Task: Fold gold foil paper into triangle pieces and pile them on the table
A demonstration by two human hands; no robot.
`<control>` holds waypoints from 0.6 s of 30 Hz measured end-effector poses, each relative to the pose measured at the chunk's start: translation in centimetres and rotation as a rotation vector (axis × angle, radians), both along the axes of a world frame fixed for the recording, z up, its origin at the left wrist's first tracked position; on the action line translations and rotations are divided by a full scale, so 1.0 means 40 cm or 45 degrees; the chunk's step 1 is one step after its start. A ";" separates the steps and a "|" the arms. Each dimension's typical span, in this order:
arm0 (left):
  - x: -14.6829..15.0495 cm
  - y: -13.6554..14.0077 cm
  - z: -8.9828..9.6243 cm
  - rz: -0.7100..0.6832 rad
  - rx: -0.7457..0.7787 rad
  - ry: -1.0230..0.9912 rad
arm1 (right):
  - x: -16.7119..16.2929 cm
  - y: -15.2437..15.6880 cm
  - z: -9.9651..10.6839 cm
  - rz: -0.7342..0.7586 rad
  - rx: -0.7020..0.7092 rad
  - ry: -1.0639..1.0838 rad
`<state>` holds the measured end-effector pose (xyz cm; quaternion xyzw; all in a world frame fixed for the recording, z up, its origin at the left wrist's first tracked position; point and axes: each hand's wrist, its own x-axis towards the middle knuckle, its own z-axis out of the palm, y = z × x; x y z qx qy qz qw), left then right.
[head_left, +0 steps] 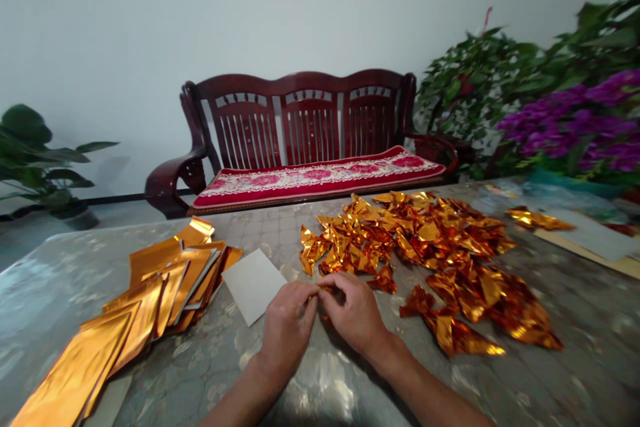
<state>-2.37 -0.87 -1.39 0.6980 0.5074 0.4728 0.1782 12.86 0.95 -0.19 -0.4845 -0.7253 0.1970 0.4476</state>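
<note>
Foil (327, 289) is pinched in fingers (311, 312) of both hands (289, 320) (356, 312), tabletop (327, 377) below, card's (254, 285) edge leftward.

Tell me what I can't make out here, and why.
Head view: whatever the bare left hand and bare right hand pinch, mostly hidden by them.
Head view: lower end of the flat orange-gold foil sheets, cut off by the bottom edge.
Head view: single petals of the bright purple flowers, blurred.
</note>
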 end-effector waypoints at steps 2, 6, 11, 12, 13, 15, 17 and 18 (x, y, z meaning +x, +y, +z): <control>-0.002 0.000 0.000 0.017 0.014 0.047 | 0.001 0.005 -0.003 0.006 0.019 0.025; -0.002 0.003 -0.002 0.045 0.004 0.037 | 0.004 0.011 -0.006 0.014 0.021 0.064; 0.002 0.007 0.002 0.079 0.019 0.046 | 0.005 0.012 -0.009 0.029 -0.019 0.095; 0.001 0.008 0.004 0.082 0.029 0.063 | 0.006 0.012 -0.010 0.039 -0.020 0.099; 0.000 0.009 0.004 0.083 0.041 0.084 | 0.006 0.012 -0.011 0.049 -0.017 0.100; -0.004 0.009 0.003 0.079 0.065 0.143 | 0.006 0.012 -0.012 0.059 0.000 0.084; -0.009 0.009 0.001 0.079 0.099 0.220 | 0.007 0.011 -0.011 0.055 0.028 0.035; -0.011 0.009 0.000 0.080 0.117 0.263 | 0.008 0.010 -0.010 0.051 0.044 -0.004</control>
